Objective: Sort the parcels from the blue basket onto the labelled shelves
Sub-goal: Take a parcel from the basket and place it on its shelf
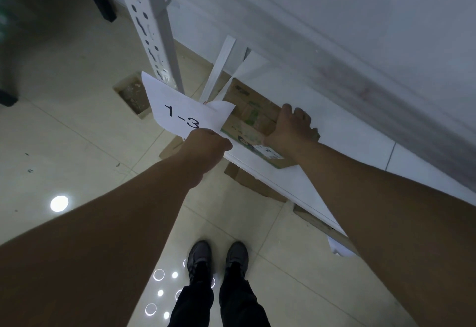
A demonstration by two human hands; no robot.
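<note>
left hand [206, 146], the nearer, is curled at the parcel's [247, 120] near-left corner; what it holds, i cannot tell. right hand [293, 125] grips its far end. the parcel lies lengthwise along the shelf [360, 138], between them.

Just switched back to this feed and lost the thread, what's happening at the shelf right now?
A person stands at a white shelf with both hands on a cardboard parcel. The right grip curls over its right end; the left grip holds its near left corner, just under the paper label marked 1-3. The parcel rests on the shelf, apparently being set in place.
</note>
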